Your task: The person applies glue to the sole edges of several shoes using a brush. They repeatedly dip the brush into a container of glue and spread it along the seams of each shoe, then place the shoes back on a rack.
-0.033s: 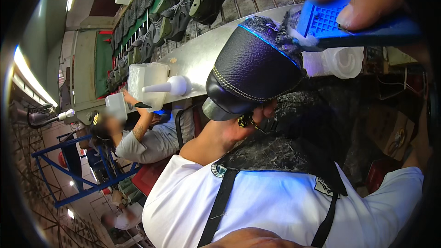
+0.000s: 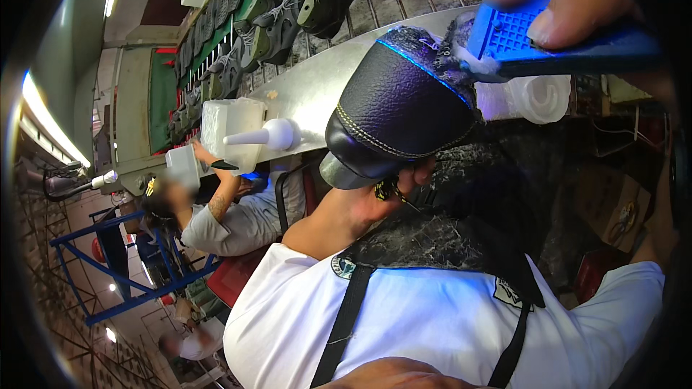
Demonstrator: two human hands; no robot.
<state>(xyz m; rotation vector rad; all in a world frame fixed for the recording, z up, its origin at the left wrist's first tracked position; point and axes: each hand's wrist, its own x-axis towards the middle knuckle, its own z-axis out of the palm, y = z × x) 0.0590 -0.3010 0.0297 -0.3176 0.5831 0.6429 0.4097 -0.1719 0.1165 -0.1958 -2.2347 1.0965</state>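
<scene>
My left hand (image 2: 386, 198) grips a black leather shoe upper (image 2: 404, 112) from below; the upper has tan stitching and a blue line along its rough edge. My right hand (image 2: 559, 0) is at the top right, pinching the handle of a blue brush (image 2: 569, 47). The brush's whitish bristles (image 2: 470, 57) touch the upper's edge. I wear a white shirt (image 2: 432, 324) and a black apron (image 2: 461, 238) smeared with dried glue.
A white squeeze bottle with a nozzle (image 2: 241, 130) stands on a metal shelf (image 2: 303, 90). Behind it runs a rack of several dark shoes (image 2: 288, 7). A co-worker in a grey shirt (image 2: 231, 223) works at the left, beside a blue frame (image 2: 115, 259). A white container (image 2: 540, 97) lies near the brush.
</scene>
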